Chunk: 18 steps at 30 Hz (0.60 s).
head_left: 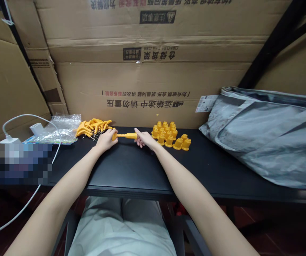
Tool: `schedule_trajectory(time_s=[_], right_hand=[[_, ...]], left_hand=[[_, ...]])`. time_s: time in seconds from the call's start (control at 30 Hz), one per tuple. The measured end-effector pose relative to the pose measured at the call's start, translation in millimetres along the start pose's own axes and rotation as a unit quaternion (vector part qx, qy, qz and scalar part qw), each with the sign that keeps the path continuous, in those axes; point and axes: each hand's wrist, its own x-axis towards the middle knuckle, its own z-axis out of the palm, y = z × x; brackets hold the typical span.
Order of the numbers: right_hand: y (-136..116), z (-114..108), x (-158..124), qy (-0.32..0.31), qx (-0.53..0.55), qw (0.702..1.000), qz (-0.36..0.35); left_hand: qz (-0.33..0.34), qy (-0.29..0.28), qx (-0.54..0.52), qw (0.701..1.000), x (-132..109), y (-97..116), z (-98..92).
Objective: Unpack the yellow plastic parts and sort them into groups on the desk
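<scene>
Over the black table, my left hand point(105, 140) is closed on the handle of a yellow corkscrew point(121, 135), its ribbed shaft pointing right. A yellow bell-shaped cap point(130, 135) sits in line on the shaft's right end, held by my right hand point(146, 138) between thumb and fingers. The corkscrew's metal tip is hidden. Just left of my left hand lies a heap of similar yellow corkscrews point(94, 125) with bare metal spirals. Several yellow bell-shaped caps point(169, 140) stand grouped to the right of my right hand.
Cardboard point(153, 78) walls off the table's back. On the right a grey bag point(264, 138) leans over the table point(131, 170). Clear plastic wrap point(67, 124), a white charger point(10, 144) with its cable, and a blurred-out object are at the left.
</scene>
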Motion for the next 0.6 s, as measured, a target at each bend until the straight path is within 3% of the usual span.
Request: schedule_trajectory(time_s=[0.13,0.23,0.33,0.6], right_hand=[[-2.4,-0.3,-1.1,0.004,0.01,0.999,0.034],[-3.7,-7.0,-4.0,-0.053,0.06,0.995,0.054],[-2.2,-13.9,-7.1,-0.094,0.114,0.989,0.029],[3.7,-9.4,-3.4,-0.084,0.085,0.993,0.02]], left_hand=[[-0.009,0.003,0.0,1.0,0.8,1.7,0.1],[-0.021,-0.003,0.012,1.0,1.3,0.6,0.5],[-0.025,-0.009,0.02,0.999,1.1,-0.3,0.6],[-0.019,-0.012,0.039,0.999,-0.8,5.8,-2.9]])
